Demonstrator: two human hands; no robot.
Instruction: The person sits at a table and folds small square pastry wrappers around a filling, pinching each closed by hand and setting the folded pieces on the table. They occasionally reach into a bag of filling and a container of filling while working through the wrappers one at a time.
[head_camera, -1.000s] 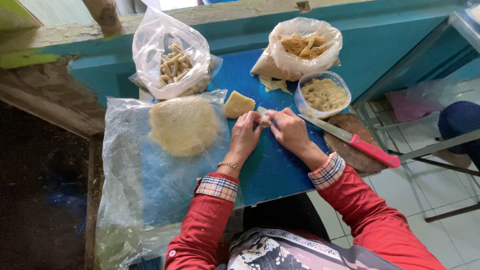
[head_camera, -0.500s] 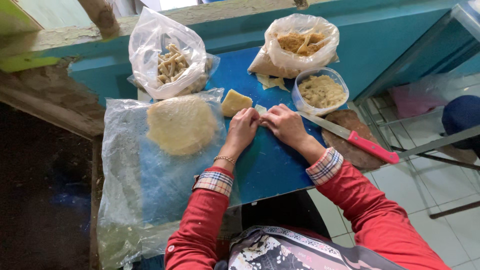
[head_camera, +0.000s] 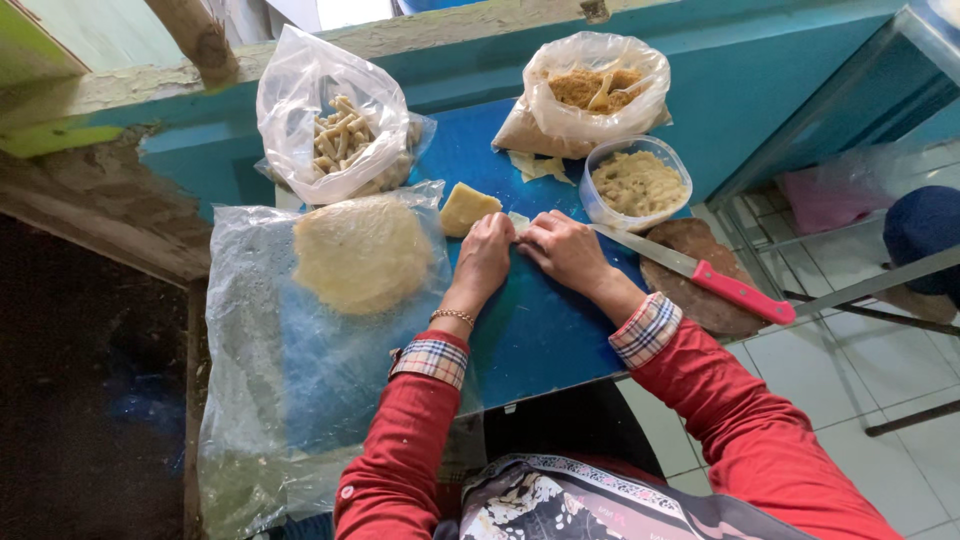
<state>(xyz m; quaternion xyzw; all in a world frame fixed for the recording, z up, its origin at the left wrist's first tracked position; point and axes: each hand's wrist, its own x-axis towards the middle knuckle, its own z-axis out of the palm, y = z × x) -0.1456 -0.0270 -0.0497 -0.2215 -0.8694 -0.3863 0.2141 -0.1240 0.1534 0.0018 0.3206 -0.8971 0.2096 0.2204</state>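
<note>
Both the left hand (head_camera: 487, 252) and right hand (head_camera: 562, 248) are rolling a small pale wrapper piece (head_camera: 518, 222) on the blue table (head_camera: 530, 330), fingers curled together on it, while the bag of finished rolls (head_camera: 335, 135) is sitting partly filled and a round dough sheet (head_camera: 362, 254) is lying unused

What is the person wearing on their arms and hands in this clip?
Both arms are in long red sleeves with turned-back plaid cuffs, the left cuff and the right cuff. The left hand is bare, with a thin beaded bracelet at the wrist. The right hand is bare, with no gloves or rings visible.
</note>
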